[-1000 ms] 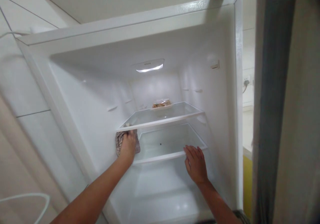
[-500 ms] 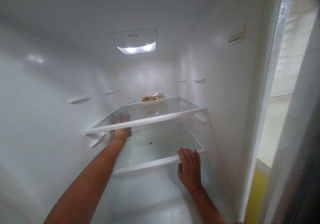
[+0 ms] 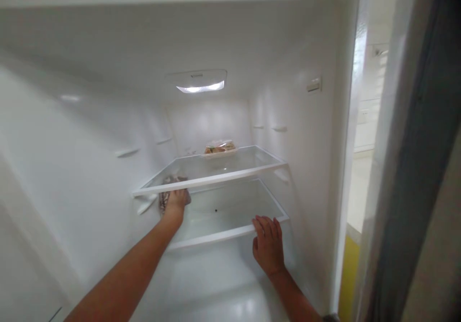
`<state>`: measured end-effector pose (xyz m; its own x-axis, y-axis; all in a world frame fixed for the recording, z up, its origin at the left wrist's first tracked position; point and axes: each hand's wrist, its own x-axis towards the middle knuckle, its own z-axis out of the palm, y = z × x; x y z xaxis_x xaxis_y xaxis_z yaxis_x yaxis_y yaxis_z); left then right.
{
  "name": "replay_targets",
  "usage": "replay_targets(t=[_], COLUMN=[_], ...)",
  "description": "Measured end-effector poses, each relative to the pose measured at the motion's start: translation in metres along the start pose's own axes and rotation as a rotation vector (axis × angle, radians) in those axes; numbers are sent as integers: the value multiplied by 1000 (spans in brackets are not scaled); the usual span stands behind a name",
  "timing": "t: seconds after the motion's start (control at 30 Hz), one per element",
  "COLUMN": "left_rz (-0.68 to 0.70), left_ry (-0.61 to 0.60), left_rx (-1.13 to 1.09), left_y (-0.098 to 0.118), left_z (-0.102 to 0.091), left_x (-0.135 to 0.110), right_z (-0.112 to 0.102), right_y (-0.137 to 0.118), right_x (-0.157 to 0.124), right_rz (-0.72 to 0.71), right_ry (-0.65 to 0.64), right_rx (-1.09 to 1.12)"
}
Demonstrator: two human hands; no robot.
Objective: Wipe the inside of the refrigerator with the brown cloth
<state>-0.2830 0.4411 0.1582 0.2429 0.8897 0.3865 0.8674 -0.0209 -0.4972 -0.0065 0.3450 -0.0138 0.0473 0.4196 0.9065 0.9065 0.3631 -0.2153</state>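
Reaching under the upper glass shelf of a fridge, my left hand is closed on a clear plastic bag with brownish, speckled contents I cannot identify. The bag is at the left side of the lower glass shelf, partly hidden by the hand and seen partly through the upper shelf. My right hand has its fingers hooked over the front rim of that lower shelf, near the right corner, the thumb below it. Toward the back of the upper shelf lies a plastic-wrapped tray of food.
A lit lamp is set in the fridge ceiling. Small shelf supports stick out from both side walls. A switch sits on the right wall, and the open door stands at the right. A small dark speck shows on the lower shelf.
The view has drawn back and tilted up, so the fridge's top edge now shows. My left hand with the bag sits slightly nearer the front; my right hand stays on the shelf rim.
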Motion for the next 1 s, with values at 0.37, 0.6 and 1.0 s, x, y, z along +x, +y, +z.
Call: replay_targets(t=[0.37,0.6,1.0], left_rz=[-32,75,37], left_ry=[-137,-83,-105], left_rx=[385,557,429], left_y=[19,8,-9], left_z=[-54,-78,-58], left_x=[-100,-173,-101], right_z=[-14,-15,-10], right_y=[-5,-6,-2], right_x=[4,5,2], right_rz=[-1,9,3], right_ry=[-73,-73,-54], right_rx=[22,34,49])
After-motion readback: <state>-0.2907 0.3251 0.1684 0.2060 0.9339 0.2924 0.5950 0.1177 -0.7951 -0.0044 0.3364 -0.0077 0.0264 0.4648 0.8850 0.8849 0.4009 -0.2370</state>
